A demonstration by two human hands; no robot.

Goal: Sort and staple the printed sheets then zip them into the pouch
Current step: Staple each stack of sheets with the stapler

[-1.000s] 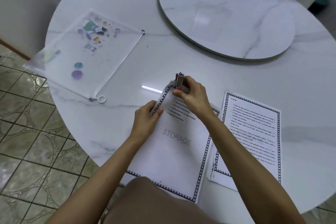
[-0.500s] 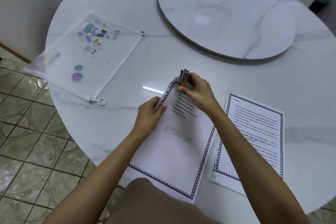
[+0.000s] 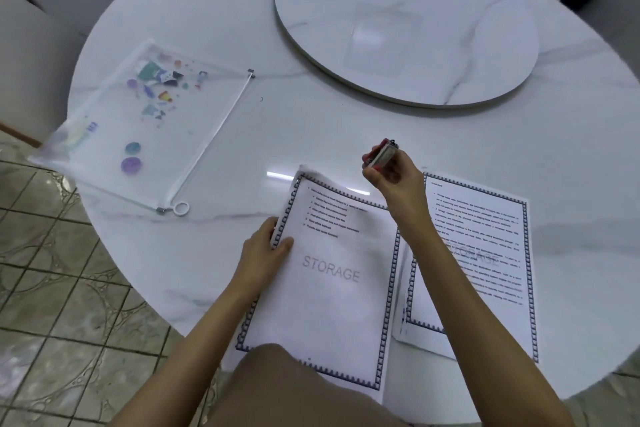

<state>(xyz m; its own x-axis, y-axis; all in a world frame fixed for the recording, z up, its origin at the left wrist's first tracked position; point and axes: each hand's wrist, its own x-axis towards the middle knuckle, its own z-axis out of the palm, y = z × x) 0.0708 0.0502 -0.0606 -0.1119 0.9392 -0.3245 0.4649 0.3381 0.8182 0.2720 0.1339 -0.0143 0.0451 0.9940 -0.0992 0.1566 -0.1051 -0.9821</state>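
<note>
Marble tabletop (image 3: 311, 121), near edge: the STORAGE stack (image 3: 329, 305) lies flat, with the left grip (image 3: 266, 248) pinching its left border. A second printed stack (image 3: 485, 253) lies just beside it, to the right. The right grip (image 3: 394, 180) grasps the stapler (image 3: 382, 153), clear of the STORAGE stack's far edge. The pouch (image 3: 138, 121) overhangs the left edge. The turntable (image 3: 408, 28) sits farthest.

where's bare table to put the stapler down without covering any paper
Bare marble lies between the pouch zip edge, the turntable rim and the top of the STORAGE sheets. Another patch runs between the turntable and the second stack, toward the table edge. The near edge is crowded: both stacks, the left hand and the right hand holding the stapler.
</note>
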